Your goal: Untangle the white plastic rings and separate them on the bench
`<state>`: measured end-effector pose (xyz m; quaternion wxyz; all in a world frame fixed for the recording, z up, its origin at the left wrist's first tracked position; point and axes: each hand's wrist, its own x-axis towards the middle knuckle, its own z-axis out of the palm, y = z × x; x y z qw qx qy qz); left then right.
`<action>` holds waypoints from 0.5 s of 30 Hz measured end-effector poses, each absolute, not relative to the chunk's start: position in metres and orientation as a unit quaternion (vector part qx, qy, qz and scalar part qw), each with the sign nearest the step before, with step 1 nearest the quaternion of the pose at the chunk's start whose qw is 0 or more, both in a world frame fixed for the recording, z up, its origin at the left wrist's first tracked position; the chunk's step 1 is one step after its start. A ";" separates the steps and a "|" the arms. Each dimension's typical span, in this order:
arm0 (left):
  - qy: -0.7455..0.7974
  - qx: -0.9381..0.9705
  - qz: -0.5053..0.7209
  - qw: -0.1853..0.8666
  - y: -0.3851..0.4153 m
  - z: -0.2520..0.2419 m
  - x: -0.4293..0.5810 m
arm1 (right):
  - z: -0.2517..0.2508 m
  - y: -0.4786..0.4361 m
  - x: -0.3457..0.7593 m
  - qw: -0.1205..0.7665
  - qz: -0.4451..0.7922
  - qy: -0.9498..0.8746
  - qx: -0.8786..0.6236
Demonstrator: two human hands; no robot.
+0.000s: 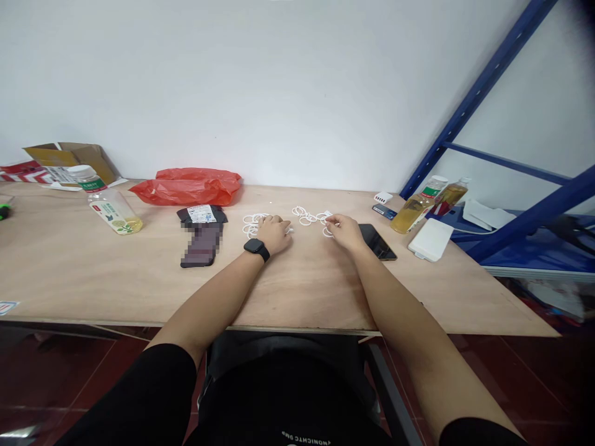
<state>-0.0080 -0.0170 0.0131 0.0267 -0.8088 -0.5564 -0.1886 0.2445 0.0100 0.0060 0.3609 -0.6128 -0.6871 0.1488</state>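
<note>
Rings point(318, 217), white, thin: two groups on the worktop point(302, 291), one beneath and about the left hand point(274, 234), the other running from 12 o'clock between the hands to the right hand point(343, 230). Whether linked: cannot tell.

Handling (judged): light, smooth, likely springy; apt to tangle. Best hold: a pinch on one rim, away from overlaps.

Left fingers: laid flat over rings; grip, cannot tell. Right fingers: narrow, at a ring; whether pinched, cannot tell.

Containers, by clock from between the hands, wall at 12:
- 9 o'clock: bottle point(109, 207), capped, a little yellow liquid at its base.
- Between 9 and 10: carton point(95, 158), flaps open, inside hidden.
- 10 o'clock: red bag point(195, 189), slumped, contents unseen.
- Near 3 o'clock: second bottle point(411, 212), capped, mostly filled with yellow liquid.
- 3 o'clock: white case point(432, 238), contents unseen.
</note>
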 end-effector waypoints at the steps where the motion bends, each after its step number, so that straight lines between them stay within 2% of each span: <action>1: -0.566 -0.805 -0.175 0.033 -0.017 0.013 -0.009 | 0.006 0.011 0.250 0.323 0.126 -0.696 -0.629; 4: -0.586 -0.795 -0.151 0.046 -0.016 0.012 -0.012 | 0.007 0.011 0.258 0.231 0.093 -0.710 -0.659; 7: -0.593 -0.791 -0.141 0.053 -0.015 0.009 -0.013 | 0.008 0.009 0.256 0.184 0.075 -0.715 -0.670; 15: -0.564 -0.800 -0.202 0.036 -0.014 0.008 -0.008 | 0.014 0.003 0.247 0.172 0.069 -0.704 -0.686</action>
